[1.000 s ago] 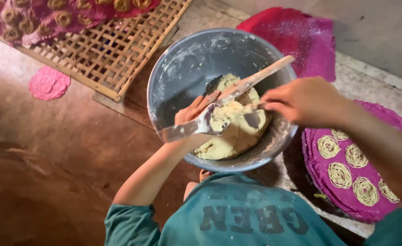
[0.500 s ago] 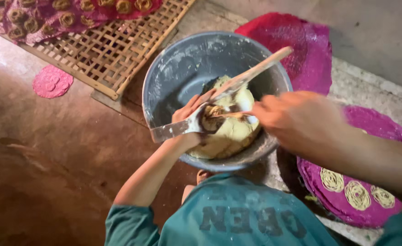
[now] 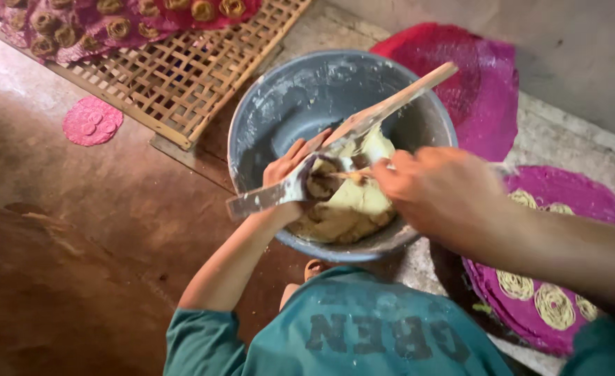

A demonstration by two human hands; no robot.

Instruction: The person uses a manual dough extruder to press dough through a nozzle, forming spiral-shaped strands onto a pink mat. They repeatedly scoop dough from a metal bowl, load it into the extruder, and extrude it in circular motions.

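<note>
The left hand (image 3: 290, 167) is closed around a flat metal tool dusted with flour (image 3: 266, 197), whose wide end sticks out over the near-left rim of the round grey metal bowl (image 3: 279, 104). The fingers wrap the tool where a small cup part (image 3: 321, 182) sits, and this cup is filled with pale yellow dough. The right hand (image 3: 436, 191) is above the near-right rim of the bowl, with the fingers bent together and pinching near the cup; what exactly they grip I cannot tell, because the hand is blurred. The big lump of pale yellow dough (image 3: 353, 205) lies in the bottom of the bowl, toward its near side. A long wooden stick (image 3: 398, 101) leans from the dough up over the far-right rim.

The bowl stands on a reddish-brown floor (image 3: 78, 244). Behind it on the left lies a woven bamboo lattice mat (image 3: 182, 69), with a pink cloth carrying spiral dough coils (image 3: 112, 24) on its far part. On the right, a round magenta mat (image 3: 572, 278) holds yellow spiral coils, and another magenta mat (image 3: 475, 76) lies behind the bowl. A small pink disc (image 3: 91, 122) lies on the floor near the lattice.
</note>
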